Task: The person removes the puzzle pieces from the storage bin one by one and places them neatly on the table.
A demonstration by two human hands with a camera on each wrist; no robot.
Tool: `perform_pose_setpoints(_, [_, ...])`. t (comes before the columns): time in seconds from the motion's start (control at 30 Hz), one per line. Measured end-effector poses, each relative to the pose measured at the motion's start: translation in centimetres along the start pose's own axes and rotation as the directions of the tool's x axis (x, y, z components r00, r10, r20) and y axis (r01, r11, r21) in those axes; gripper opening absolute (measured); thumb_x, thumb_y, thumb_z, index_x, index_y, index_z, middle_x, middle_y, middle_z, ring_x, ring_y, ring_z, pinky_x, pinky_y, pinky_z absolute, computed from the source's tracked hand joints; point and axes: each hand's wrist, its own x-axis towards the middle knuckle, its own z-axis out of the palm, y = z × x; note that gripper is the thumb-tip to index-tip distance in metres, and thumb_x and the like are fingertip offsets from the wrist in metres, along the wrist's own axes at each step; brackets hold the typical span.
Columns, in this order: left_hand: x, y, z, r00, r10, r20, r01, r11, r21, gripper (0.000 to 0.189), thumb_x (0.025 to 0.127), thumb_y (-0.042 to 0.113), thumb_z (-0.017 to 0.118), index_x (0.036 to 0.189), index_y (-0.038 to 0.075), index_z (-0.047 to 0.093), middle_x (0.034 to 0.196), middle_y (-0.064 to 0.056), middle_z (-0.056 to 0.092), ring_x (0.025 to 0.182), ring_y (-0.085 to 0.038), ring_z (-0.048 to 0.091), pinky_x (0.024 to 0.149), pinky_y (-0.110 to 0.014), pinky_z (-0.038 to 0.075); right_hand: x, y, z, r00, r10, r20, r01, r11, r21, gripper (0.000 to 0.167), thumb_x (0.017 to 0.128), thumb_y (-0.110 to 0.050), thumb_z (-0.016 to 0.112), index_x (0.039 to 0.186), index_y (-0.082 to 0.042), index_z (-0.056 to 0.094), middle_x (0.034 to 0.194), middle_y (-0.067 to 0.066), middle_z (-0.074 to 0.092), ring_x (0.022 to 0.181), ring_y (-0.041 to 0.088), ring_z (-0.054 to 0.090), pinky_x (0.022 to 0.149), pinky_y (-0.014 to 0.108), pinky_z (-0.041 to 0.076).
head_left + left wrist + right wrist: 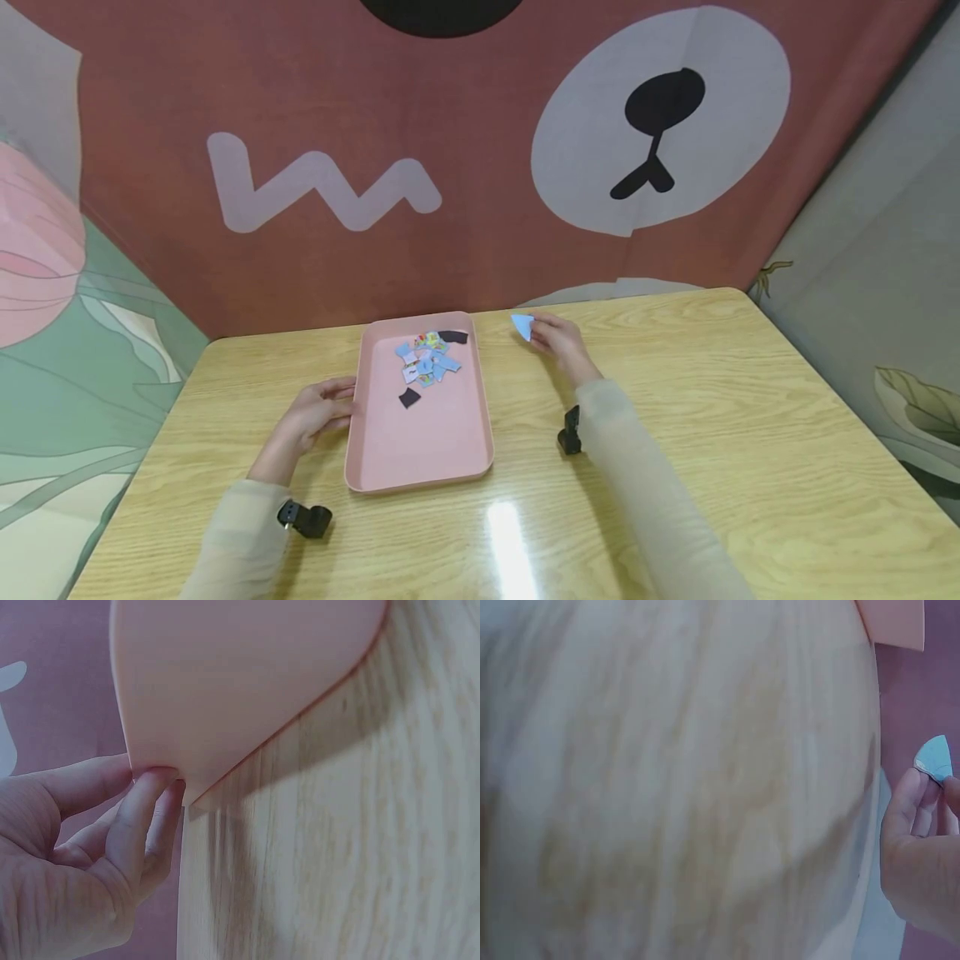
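Note:
My right hand [558,343] pinches a light blue, pointed puzzle piece [522,326] between thumb and fingertips, off the tray's far right side. The right wrist view shows this piece [934,758] standing up from the fingers, one edge curved. At the left wall of a pink tray [423,442] is my left hand [318,410], its loosely bent fingers touching the outside near the rim. In the left wrist view the fingertips [159,774] rest at the tray wall [225,682]. Inside the tray lies a loose heap of printed puzzle pieces [426,367], mostly blue and white.
Two dark pieces [409,397] [453,337] lie apart at the heap's near and far sides. The tray stands on a wooden table [675,433], whose far edge meets a fabric backdrop [480,258]. A black wrist camera [570,431] hangs under the right sleeve.

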Motion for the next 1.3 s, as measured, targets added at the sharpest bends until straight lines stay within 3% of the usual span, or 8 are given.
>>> perform_pose_setpoints(0.33, [-0.1,-0.1,0.0,1.000,0.005,0.000,-0.005,1.000,0.004,0.060,0.092,0.000,0.054,0.146,-0.006,0.029,0.147,-0.031,0.034,0.093,-0.003,0.060,0.078,-0.018,0.056,0.0,0.4,-1.1,0.997,0.068,-0.031,-0.067,0.998,0.015,0.045,0.096,-0.010,0.053,0.140,-0.001,0.046,0.079,-0.008,0.060,0.068,-0.001,0.059,0.068,0.010,0.053])
perform_pose_setpoints(0.7, [0.0,-0.1,0.0,1.000,0.011,0.006,-0.011,1.000,-0.002,0.059,0.092,-0.001,0.053,0.146,-0.007,0.028,0.147,-0.031,0.033,0.093,-0.003,0.060,0.078,-0.018,0.056,0.1,0.6,-1.1,0.998,0.061,-0.031,-0.062,0.997,-0.036,0.043,0.097,-0.008,0.052,0.138,0.001,0.047,0.075,-0.008,0.062,0.067,-0.001,0.060,0.066,0.011,0.053])
perform_pose_setpoints(1.0, [0.1,-0.3,-0.1,1.000,0.022,0.007,-0.022,1.000,-0.002,0.059,0.092,0.000,0.053,0.145,-0.008,0.029,0.147,-0.032,0.033,0.091,-0.001,0.060,0.076,-0.017,0.055,0.1,0.6,-0.9,0.998,0.030,-0.051,-0.038,0.987,-0.158,0.039,0.096,-0.006,0.053,0.133,0.005,0.051,0.079,-0.002,0.062,0.062,0.000,0.059,0.061,0.011,0.053])
perform_pose_setpoints(1.3, [0.2,-0.4,0.0,1.000,0.017,0.000,-0.017,1.000,0.000,0.059,0.092,0.000,0.054,0.145,-0.007,0.030,0.147,-0.031,0.034,0.092,-0.003,0.061,0.076,-0.017,0.055,-0.1,0.5,-0.7,0.998,0.025,-0.064,-0.035,0.987,-0.158,0.039,0.095,-0.004,0.052,0.133,0.007,0.051,0.083,0.004,0.063,0.061,0.000,0.059,0.060,0.012,0.053])
